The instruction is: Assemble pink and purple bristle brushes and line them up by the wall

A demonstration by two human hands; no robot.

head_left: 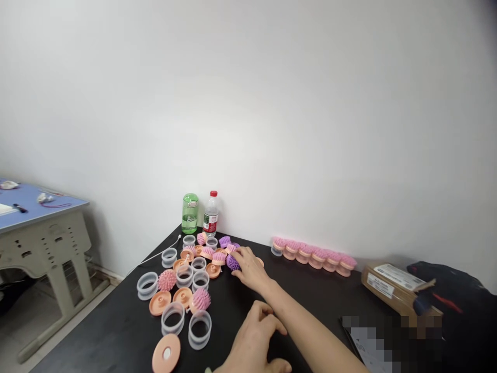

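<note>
My right hand [248, 267] reaches over the black table, its fingertips at a purple bristled piece [233, 262] among the loose parts. Whether the fingers grip it is hard to tell. Nearer to me, my left hand [256, 336] hovers below my right forearm, fingers apart and holding nothing. Left of the hands lie several clear rings [199, 330], several orange discs [166, 353] and several pink bristled pieces [201, 299]. Along the wall stands a row of pink-topped assembled pieces [317, 256].
A green bottle [190, 213] and a red-capped bottle [210, 215] stand at the back corner. A white cable [155, 255] crosses the left edge. At right are a cardboard box [396, 290] and dark fabric [469, 311]. A blue desk [39, 202] stands far left.
</note>
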